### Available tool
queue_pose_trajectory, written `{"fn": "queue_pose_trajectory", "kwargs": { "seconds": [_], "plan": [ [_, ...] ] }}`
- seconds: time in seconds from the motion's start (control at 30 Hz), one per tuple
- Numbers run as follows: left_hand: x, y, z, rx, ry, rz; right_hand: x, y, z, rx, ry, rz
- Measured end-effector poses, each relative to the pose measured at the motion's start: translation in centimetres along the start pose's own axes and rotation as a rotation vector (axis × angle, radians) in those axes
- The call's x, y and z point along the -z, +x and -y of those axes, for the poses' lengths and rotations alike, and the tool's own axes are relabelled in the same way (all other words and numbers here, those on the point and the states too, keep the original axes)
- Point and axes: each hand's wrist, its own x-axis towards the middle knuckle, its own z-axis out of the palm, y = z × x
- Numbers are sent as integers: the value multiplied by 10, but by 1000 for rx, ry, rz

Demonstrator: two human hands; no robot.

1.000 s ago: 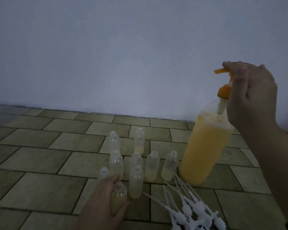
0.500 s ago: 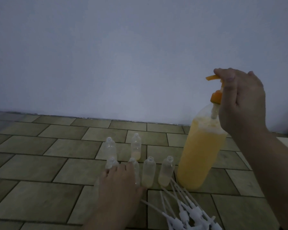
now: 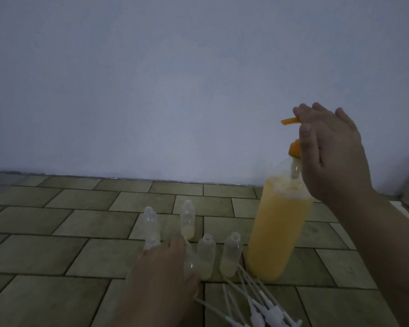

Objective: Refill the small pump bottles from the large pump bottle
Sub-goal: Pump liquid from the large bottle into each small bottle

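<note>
Reaching for a small bottle while the right hand grasps the pump.

At 6 o'clock the left hand closes on one bottle; crowded neighbours may be knocked over. The big bottle stands at 4 o'clock; an early press would likely spill on the tiles.

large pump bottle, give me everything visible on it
The large pump bottle is tall, clear plastic as it looks, filled most of the way with opaque yellow-orange liquid with pale foam on top. It stands on the tiled floor right of the small bottles, appearing to lean slightly in this wide-angle view. An orange pump head with a flat spout pointing left sits above an orange collar; a pale tube runs down inside. The right hand is at the pump head, fingers over it.
</note>
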Motion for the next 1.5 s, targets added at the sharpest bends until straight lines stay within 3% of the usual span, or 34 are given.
{"fn": "queue_pose_trajectory", "kwargs": {
  "seconds": [0.17, 0.33, 0.4, 0.63, 0.8, 1.13, 1.33, 1.5],
  "plan": [
    [57, 18, -13, 73, -664, 4, 0, 0, -8, -18, 3, 31],
    [72, 58, -41, -32, -1436, 50, 5, 5, -12, 10, 11, 86],
    [71, 75, -60, -57, -1594, 64, 6, 7, -14, 15, 29, 102],
    [56, 115, -88, -157, -1405, 325, 5, 2, -9, -47, 103, 63],
    [50, 129, -92, -283, -1030, 234, 2, 2, -8, -65, 107, 47],
    [62, 133, -101, -372, -1153, 210, 1, 3, -10, -59, 111, 50],
    [58, 135, -90, -363, -966, 254, 0, 2, -10, -63, 148, 21],
    [61, 135, -94, -392, -991, 292, -1, 3, -10, -56, 129, 23]
  ]
}}
